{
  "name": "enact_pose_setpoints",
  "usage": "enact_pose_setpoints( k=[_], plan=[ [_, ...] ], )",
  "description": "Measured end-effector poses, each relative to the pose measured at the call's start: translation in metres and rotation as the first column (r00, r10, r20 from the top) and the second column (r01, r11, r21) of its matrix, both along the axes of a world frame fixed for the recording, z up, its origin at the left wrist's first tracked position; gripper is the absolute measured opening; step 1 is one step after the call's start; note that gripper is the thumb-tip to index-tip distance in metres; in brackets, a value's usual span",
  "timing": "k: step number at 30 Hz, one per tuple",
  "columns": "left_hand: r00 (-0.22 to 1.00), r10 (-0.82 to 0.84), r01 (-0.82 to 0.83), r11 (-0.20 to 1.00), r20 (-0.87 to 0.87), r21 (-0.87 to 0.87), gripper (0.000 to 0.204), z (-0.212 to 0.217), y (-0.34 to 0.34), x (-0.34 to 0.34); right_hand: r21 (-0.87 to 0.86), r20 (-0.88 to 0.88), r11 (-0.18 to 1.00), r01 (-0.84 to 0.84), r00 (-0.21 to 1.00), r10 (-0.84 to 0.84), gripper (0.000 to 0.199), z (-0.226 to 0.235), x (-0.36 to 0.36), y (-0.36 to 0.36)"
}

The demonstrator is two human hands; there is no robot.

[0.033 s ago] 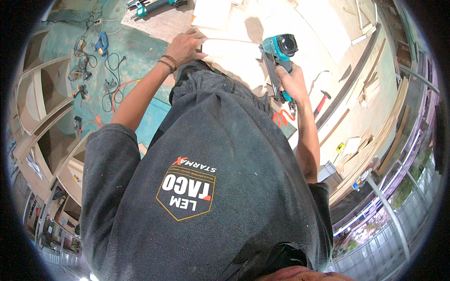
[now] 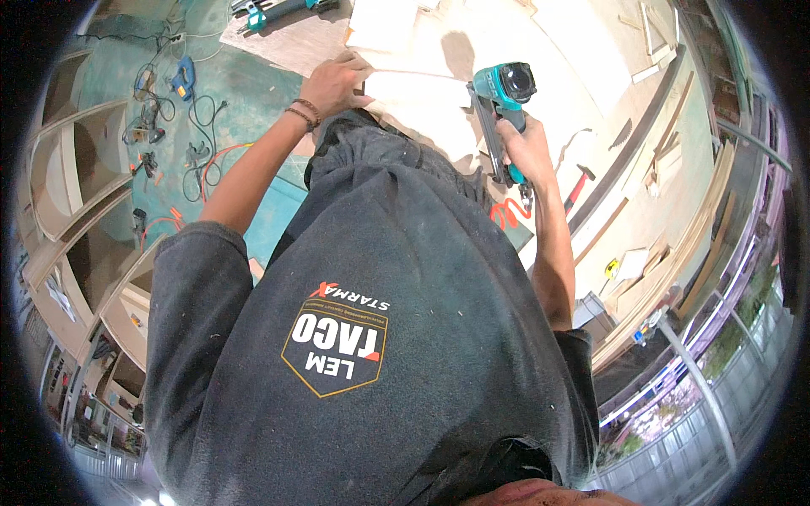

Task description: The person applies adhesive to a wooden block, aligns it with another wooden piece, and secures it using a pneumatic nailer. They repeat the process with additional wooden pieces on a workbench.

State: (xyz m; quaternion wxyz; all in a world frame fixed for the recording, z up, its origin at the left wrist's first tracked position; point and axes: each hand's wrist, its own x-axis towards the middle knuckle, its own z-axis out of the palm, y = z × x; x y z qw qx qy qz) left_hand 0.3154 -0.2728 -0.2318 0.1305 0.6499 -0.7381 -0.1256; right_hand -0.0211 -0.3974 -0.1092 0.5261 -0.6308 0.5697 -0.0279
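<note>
My right hand (image 2: 525,148) is wrapped round the handle of a teal and black nail gun (image 2: 504,88), held over pale wood. From the base of its handle hangs an orange coiled air hose (image 2: 509,213). My left hand (image 2: 336,82) grips the near left edge of a pale wooden board (image 2: 413,88), fingers bent over it and thumb at its side. Strong light washes out much of the board's surface. The board's near edge lies close to my body, partly hidden by my dark clothes.
Another teal nail gun (image 2: 287,10) lies on a plywood sheet at the top. A red-handled hammer (image 2: 580,187) and a yellow tape measure (image 2: 612,268) are on the right, beside long wood strips (image 2: 717,198). Leftward are a blue power tool (image 2: 182,79), tangled cords and wooden cabinets (image 2: 63,173).
</note>
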Motion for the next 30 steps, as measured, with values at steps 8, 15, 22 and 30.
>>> enact_pose_setpoints(
  k=[8,15,22,30],
  plan=[
    [1.000,0.004,-0.005,0.998,-0.012,-0.062,0.055,-0.014,0.001,0.000,-0.001,0.005,0.978,-0.207,0.978,0.207,0.035,-0.010,0.042,0.007],
    [0.997,0.030,-0.033,0.998,-0.074,-0.049,0.059,-0.011,0.003,0.003,-0.027,0.110,0.924,-0.382,0.917,0.383,0.023,-0.016,0.100,0.011],
    [0.994,0.086,-0.080,0.994,-0.074,0.079,0.065,-0.024,-0.012,-0.013,0.087,0.046,0.918,-0.388,0.922,0.385,0.025,-0.007,0.109,-0.004],
    [0.995,0.061,-0.052,0.993,-0.078,0.108,0.071,-0.033,-0.018,-0.016,0.093,0.020,0.912,-0.400,0.917,0.399,0.027,-0.014,0.103,-0.010]
  ],
)
